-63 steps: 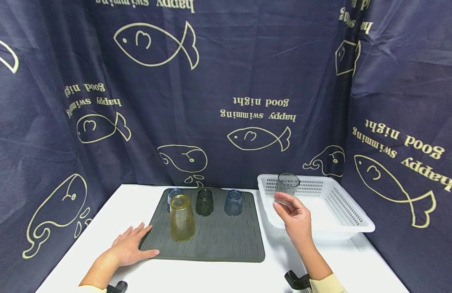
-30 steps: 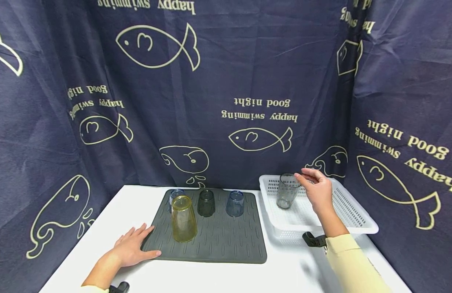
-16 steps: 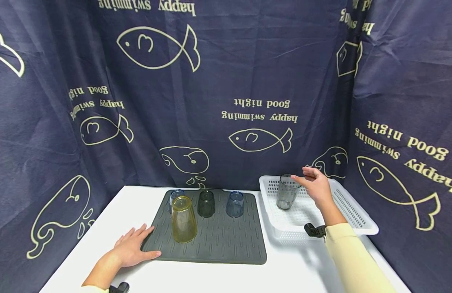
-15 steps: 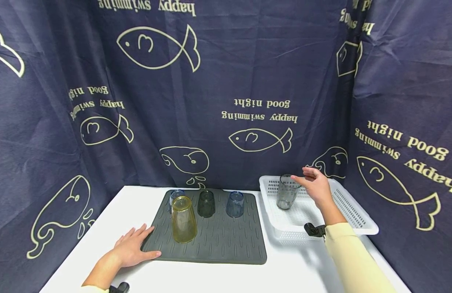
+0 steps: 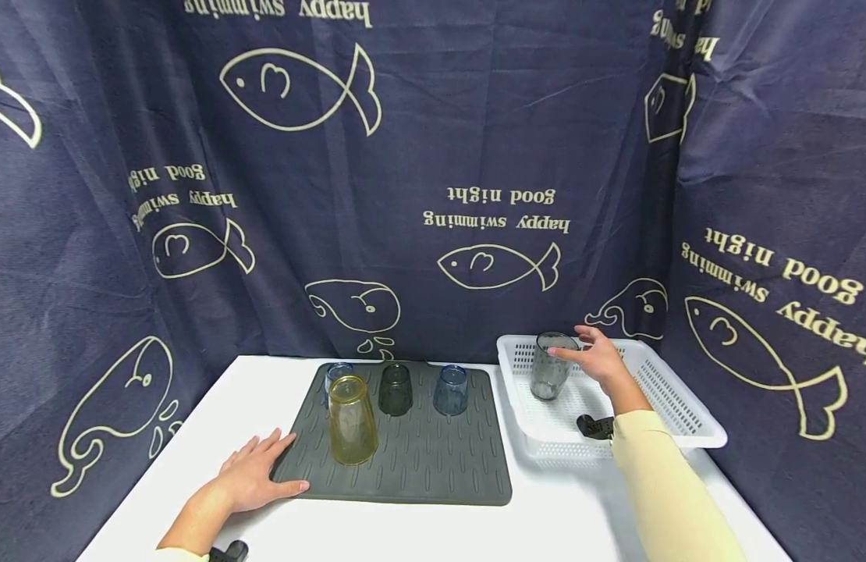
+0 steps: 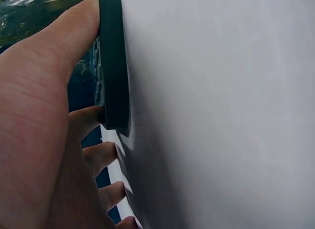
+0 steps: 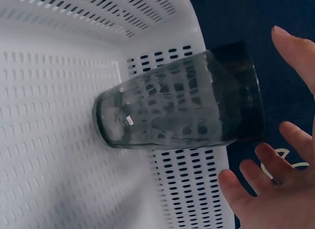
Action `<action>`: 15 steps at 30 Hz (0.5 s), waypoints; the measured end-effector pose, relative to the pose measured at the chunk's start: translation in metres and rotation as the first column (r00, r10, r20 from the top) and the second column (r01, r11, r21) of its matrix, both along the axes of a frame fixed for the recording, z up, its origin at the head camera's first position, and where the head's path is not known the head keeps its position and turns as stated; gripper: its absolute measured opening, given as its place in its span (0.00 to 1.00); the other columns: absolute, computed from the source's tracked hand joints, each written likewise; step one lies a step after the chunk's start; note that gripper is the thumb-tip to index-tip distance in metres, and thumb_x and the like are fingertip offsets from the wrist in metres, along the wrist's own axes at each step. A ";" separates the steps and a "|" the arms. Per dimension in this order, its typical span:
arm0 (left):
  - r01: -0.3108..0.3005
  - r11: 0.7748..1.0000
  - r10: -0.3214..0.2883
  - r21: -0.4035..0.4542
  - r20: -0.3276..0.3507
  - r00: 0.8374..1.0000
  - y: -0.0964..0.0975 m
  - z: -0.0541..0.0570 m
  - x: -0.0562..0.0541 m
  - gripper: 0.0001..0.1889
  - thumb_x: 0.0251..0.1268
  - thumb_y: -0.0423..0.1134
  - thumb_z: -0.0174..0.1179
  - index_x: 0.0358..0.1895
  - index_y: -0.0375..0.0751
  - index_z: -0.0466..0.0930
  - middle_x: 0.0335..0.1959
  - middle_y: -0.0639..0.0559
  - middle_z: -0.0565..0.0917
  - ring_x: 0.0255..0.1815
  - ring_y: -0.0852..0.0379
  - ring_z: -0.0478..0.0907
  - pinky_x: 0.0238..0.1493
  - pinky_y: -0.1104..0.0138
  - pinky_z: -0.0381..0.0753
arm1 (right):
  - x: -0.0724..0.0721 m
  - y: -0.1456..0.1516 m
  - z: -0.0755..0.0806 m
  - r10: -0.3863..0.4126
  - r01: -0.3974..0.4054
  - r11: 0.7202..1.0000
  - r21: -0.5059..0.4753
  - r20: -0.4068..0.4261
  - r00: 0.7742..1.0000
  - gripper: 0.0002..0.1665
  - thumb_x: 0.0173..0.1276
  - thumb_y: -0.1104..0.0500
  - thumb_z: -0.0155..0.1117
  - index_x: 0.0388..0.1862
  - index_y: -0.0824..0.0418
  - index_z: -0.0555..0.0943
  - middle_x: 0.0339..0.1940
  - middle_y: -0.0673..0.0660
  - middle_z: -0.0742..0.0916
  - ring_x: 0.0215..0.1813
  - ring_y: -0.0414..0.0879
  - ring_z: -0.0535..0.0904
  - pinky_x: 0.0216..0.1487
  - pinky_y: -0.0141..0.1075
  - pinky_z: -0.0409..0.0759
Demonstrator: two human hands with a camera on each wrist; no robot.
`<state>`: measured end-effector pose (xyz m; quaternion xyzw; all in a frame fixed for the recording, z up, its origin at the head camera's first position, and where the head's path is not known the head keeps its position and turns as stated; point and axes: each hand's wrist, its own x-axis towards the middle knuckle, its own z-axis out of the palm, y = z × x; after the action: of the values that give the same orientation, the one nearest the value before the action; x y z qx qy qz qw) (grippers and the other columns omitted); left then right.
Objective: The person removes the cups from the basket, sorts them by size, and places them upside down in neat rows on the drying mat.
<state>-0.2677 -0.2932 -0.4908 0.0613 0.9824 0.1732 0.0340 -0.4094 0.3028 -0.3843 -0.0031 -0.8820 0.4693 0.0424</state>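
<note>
A tall clear grey drinking glass (image 5: 549,378) stands upright in the back left of the white basket (image 5: 686,428). My right hand (image 5: 603,365) is beside its rim, thumb and fingers spread; in the right wrist view a gap shows between the fingers (image 7: 268,162) and the glass (image 7: 177,103). My left hand (image 5: 249,474) lies with fingers extended at the left front corner of the dark drying mat (image 5: 433,468), its thumb along the front edge. Upside down on the mat stand a tall yellow glass (image 5: 353,429), a dark grey glass (image 5: 395,394) and two blue glasses (image 5: 450,394).
The yellow glass partly hides the left blue glass (image 5: 332,375). The mat and the perforated basket sit side by side on a white table (image 5: 419,535). A dark blue fish-print curtain (image 5: 405,172) closes off the back and both sides.
My right hand has moved from in front of the grey glass round to its right side, and lately its thumb has come further left over the rim. The left hand stays put.
</note>
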 end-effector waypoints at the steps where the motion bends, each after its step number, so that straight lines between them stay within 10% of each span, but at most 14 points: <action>1: -0.001 1.000 0.001 0.002 -0.001 1.000 0.000 0.000 0.000 0.53 0.54 0.70 0.68 0.76 0.38 0.66 0.77 0.27 0.63 0.75 0.16 0.53 0.67 0.22 0.52 | -0.002 0.000 -0.001 0.006 -0.006 1.000 0.003 0.011 1.000 0.65 0.63 0.43 0.76 0.84 0.65 0.48 0.82 0.73 0.58 0.80 0.71 0.55 0.76 0.63 0.64; 15: -0.016 1.000 0.016 -0.007 -0.001 1.000 0.000 -0.001 -0.001 0.53 0.53 0.72 0.68 0.76 0.39 0.66 0.77 0.28 0.63 0.76 0.16 0.54 0.68 0.23 0.53 | -0.013 -0.001 -0.013 0.052 -0.045 0.996 -0.078 0.086 0.995 0.68 0.63 0.49 0.77 0.84 0.66 0.41 0.81 0.76 0.57 0.81 0.70 0.56 0.79 0.61 0.60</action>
<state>-0.2684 -0.2931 -0.4922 0.0537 0.9834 0.1702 0.0324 -0.4227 0.3017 -0.3970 -0.0037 -0.8645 0.5026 -0.0079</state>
